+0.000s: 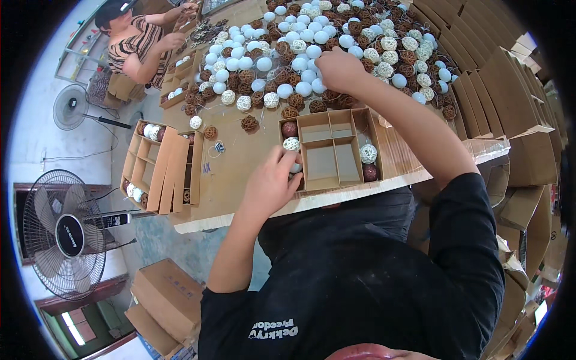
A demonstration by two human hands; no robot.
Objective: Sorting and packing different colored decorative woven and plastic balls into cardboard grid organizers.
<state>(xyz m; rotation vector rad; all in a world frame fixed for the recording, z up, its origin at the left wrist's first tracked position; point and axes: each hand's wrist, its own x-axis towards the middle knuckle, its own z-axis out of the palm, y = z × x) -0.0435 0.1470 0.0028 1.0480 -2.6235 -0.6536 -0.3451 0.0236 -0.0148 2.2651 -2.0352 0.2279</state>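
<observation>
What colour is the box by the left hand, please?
The box is light brown, clearest in the head view.

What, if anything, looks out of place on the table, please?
One thing: a small bluish tangle lies on the table, on the near side of the heap of balls, apart from it and unlike the balls. I cannot tell what it is. Nothing looks clearly damaged.

2 fans (70,235) nr pale wall (36,120), blue-green flr (162,240) below.
</observation>
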